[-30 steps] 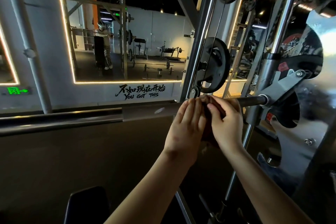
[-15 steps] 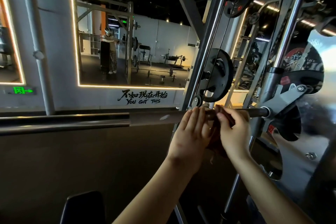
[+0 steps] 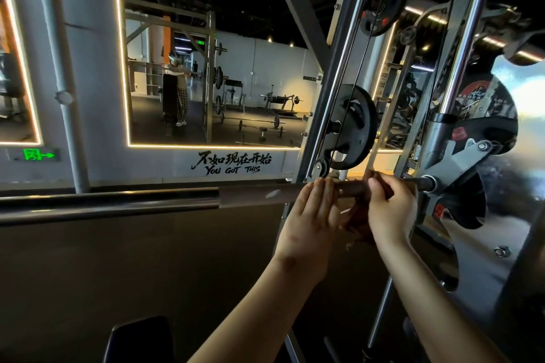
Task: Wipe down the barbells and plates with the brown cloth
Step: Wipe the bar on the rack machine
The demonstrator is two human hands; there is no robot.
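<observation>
Cloth point(image 3: 358, 216) on barbell point(image 3: 349, 189), under right fingers point(image 3: 383, 186)

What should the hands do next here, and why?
Probably slide the brown cloth rightward along the bar: the right hand grips it around the bar, the left hand rests flat-fingered beside it, and a short bare stretch lies before the bracket.

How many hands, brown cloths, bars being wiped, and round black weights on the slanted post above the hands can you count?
Hands: 2, the left hand and the right hand
Brown cloth: 1
Bar: 1
Round black weights: 2
Total: 6
</observation>
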